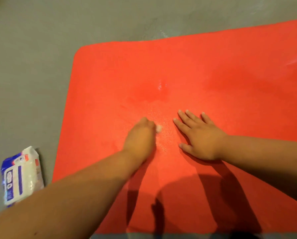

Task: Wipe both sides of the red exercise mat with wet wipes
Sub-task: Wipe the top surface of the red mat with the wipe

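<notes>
Left hand (140,133) pressed mid-frame on the red mat (213,66), fingers curled round a white wipe (159,128). Right hand (200,137) lay flat beside it, fingers spread. Wipes pack (21,176) sat lower left on the floor (32,66).

Warm light, hard shadows, soft blur

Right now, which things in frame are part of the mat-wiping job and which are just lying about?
In the job: red mat; balled wet wipe gripped by left hand; right hand flat on mat; wipes pack beside the mat.
Not in it: grey floor; nothing else in view.
</notes>
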Demonstrator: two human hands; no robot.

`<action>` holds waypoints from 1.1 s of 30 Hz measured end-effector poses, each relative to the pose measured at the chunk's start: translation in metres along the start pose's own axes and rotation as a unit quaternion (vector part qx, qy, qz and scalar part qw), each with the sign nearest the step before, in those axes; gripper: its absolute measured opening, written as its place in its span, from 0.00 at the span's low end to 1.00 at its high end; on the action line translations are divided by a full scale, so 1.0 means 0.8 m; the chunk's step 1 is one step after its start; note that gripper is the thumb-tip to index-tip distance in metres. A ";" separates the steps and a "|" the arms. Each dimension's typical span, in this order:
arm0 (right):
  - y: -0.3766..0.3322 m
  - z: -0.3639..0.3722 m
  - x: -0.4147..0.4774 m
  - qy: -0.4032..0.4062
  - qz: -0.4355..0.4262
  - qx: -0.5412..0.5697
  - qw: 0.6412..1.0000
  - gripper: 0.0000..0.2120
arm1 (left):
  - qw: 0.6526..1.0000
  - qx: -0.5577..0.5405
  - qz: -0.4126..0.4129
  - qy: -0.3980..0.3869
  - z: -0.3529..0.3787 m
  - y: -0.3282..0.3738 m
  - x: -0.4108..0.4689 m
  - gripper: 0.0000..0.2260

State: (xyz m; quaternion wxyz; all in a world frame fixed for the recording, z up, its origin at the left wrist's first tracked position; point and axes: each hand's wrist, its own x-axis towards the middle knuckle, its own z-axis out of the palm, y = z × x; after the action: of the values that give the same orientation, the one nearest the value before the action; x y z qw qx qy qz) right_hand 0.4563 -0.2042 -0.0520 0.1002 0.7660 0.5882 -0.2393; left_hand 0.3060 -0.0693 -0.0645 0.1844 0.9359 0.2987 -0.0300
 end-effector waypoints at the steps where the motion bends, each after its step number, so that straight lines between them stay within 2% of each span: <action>1: -0.001 0.003 -0.005 -0.005 -0.003 -0.003 1.000 0.37 | 0.998 -0.003 0.064 -0.018 0.007 0.012 -0.015 0.08; 2: -0.001 0.005 -0.011 -0.012 -0.007 -0.005 1.000 0.37 | 0.993 0.002 0.114 -0.032 0.008 0.012 -0.020 0.09; 4: 0.001 0.011 -0.023 -0.020 -0.012 -0.011 1.000 0.37 | 0.991 0.030 0.121 -0.050 -0.006 -0.018 -0.009 0.08; 5: 0.003 0.013 -0.029 -0.022 -0.015 -0.014 1.000 0.37 | 0.995 0.041 0.081 -0.042 -0.014 -0.041 -0.001 0.08; 7: 0.007 0.017 -0.039 -0.028 -0.022 -0.017 0.999 0.37 | 0.996 0.055 -0.063 0.007 -0.036 -0.098 0.002 0.07; 9: 0.012 0.019 -0.043 -0.027 -0.025 -0.018 0.999 0.37 | 0.976 0.059 -0.199 0.070 -0.048 -0.137 -0.017 0.06; 11: 0.013 0.019 -0.043 -0.025 -0.027 -0.019 0.999 0.37 | 0.965 0.028 -0.242 0.096 -0.035 -0.123 -0.051 0.06; 13: 0.009 0.019 -0.044 -0.020 -0.025 -0.017 0.999 0.37 | 0.973 -0.001 -0.206 0.104 -0.010 -0.073 -0.089 0.06; 14: 0.006 0.020 -0.044 -0.014 -0.020 -0.008 1.000 0.37 | 0.982 -0.013 -0.159 0.101 0.003 -0.044 -0.106 0.05; 16: 0.001 0.022 -0.045 -0.004 -0.011 0.012 1.000 0.38 | 0.998 -0.033 -0.014 0.056 0.020 0.004 -0.129 0.03; 18: -0.002 0.025 -0.045 0.007 -0.006 0.021 1.000 0.38 | 0.987 -0.034 0.155 -0.021 0.027 0.017 -0.136 0.01; 19: -0.002 0.025 -0.046 0.009 -0.004 0.025 1.000 0.38 | 0.979 -0.025 0.199 -0.045 0.027 0.009 -0.130 0.06; 20: -0.002 0.026 -0.047 0.008 -0.003 0.028 1.000 0.38 | 0.977 0.000 0.212 -0.036 0.025 -0.008 -0.117 0.09; 21: -0.001 0.026 -0.047 0.005 -0.004 0.028 1.000 0.37 | 0.983 0.015 0.181 -0.007 0.017 -0.025 -0.101 0.10; 23: 0.001 0.023 -0.046 0.000 -0.007 0.014 1.000 0.37 | 0.997 0.027 0.010 0.066 0.000 -0.072 -0.065 0.07; 25: 0.002 0.018 -0.041 -0.003 -0.007 -0.005 1.000 0.37 | 0.971 -0.013 -0.192 0.141 -0.016 -0.119 -0.046 0.05; 26: 0.001 0.012 -0.034 -0.003 -0.003 -0.006 1.000 0.37 | 0.950 -0.045 -0.259 0.172 -0.018 -0.124 -0.046 0.05; 27: 0.000 0.005 -0.024 0.000 0.005 0.003 1.000 0.38 | 0.941 -0.062 -0.277 0.186 -0.015 -0.115 -0.050 0.05; 28: -0.001 -0.003 -0.012 0.003 0.016 0.021 1.000 0.38 | 0.949 -0.068 -0.248 0.181 -0.007 -0.095 -0.056 0.05; 31: -0.010 -0.025 0.027 -0.002 0.031 0.052 0.998 0.41 | 0.989 -0.089 -0.076 0.095 0.015 -0.034 -0.075 0.06; 33: -0.019 -0.031 0.045 -0.008 0.029 0.056 0.998 0.43 | 0.996 -0.079 -0.001 0.045 0.008 -0.038 -0.058 0.06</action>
State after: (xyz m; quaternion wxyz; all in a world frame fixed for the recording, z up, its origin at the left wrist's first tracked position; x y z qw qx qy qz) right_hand 0.4549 -0.1583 -0.0460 0.0691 0.7851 0.5506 -0.2751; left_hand 0.2513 -0.0742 -0.0728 0.2443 0.9183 0.3094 0.0362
